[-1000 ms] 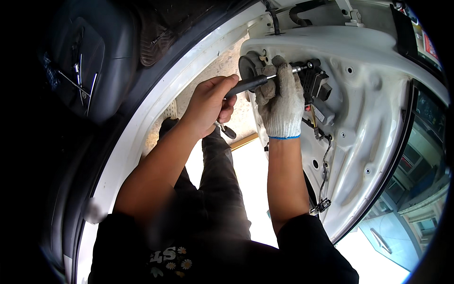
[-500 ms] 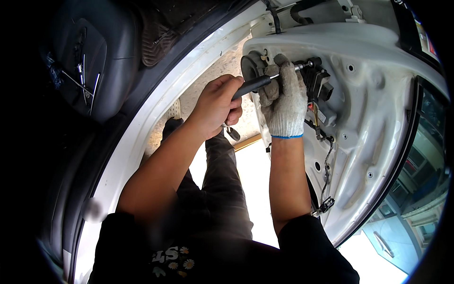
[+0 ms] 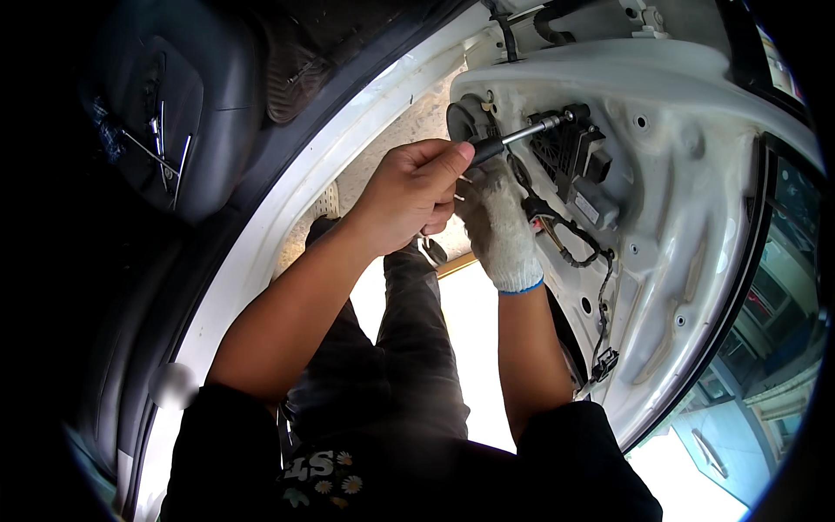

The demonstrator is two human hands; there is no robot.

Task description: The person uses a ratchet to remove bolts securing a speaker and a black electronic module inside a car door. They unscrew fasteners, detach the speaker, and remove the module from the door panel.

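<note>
My bare left hand (image 3: 404, 196) is closed on the black handle of a socket driver (image 3: 487, 150). Its metal shaft reaches right to a socket at the top of a black mechanism (image 3: 591, 152) on the white door's inner metal. My right hand (image 3: 504, 226), in a knitted glove with a blue cuff, sits below the shaft, beside a black wiring harness (image 3: 578, 259). Its curled fingers are partly behind my left hand, so what they grip is hidden. A silver motor housing (image 3: 596, 207) lies to its right, and a round dark part (image 3: 461, 117) is at the door's edge.
A dark seat (image 3: 226, 139) at upper left has several metal tools (image 3: 170, 165) on it. The white door sill (image 3: 217, 287) curves along the left. Door glass (image 3: 774, 296) is on the right. My legs (image 3: 400, 339) stand over pale ground between car and door.
My gloved right hand has dropped down and left from around the shaft and socket, uncovering them. My left hand, still on the handle, has moved slightly right.
</note>
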